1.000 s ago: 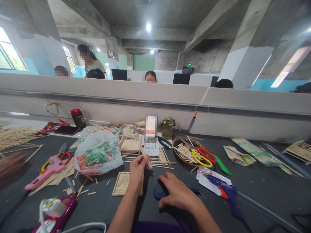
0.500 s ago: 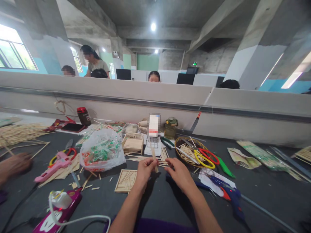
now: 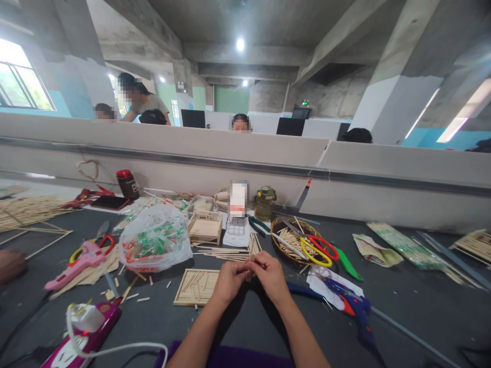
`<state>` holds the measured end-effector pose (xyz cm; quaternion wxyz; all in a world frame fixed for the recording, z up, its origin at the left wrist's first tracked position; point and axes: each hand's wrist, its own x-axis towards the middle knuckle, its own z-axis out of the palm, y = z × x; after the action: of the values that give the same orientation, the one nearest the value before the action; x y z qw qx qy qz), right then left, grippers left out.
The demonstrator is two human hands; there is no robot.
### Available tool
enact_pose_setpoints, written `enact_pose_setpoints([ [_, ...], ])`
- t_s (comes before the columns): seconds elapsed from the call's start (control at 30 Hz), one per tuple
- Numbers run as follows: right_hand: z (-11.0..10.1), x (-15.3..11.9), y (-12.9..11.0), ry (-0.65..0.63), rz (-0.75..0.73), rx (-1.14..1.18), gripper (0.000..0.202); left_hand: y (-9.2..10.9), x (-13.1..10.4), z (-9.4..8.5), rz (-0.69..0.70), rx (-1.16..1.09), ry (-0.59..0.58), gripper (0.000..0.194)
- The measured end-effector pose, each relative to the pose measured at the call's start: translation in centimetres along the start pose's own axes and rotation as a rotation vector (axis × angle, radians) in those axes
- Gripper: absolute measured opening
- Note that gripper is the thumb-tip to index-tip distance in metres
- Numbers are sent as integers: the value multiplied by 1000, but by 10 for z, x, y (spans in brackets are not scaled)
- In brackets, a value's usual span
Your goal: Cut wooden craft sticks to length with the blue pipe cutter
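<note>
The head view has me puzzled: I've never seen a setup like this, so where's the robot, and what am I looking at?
There is no robot here. Every picture comes from one camera worn on a person's head, looking forward and down. The two bare hands in the middle are that person's: left hand and right hand. Their fingertips meet around what look like thin wooden sticks, mostly hidden by the fingers. On the dark table lie a flat wooden tray, a plastic bag, a pink glue gun, a blue glue gun and a basket of short sticks. The blurred hand at the left edge is another person's.
</note>
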<state>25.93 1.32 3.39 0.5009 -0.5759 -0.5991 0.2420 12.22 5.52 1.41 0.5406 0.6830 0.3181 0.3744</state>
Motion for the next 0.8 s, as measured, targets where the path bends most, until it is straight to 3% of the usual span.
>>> enact_pose_setpoints([
  [0.17, -4, -4, -1, -62, 28, 75, 18, -2, -2, -2, -24, 63, 8, 18],
  [0.63, -3, -3, -13, 28, -25, 19, 16, 2, -1, -4, 9, 51, 8, 15],
  [0.8, -3, -3, -13, 10, -25, -7, 20, 0, 2, 0, -18, -144, -6, 17],
])
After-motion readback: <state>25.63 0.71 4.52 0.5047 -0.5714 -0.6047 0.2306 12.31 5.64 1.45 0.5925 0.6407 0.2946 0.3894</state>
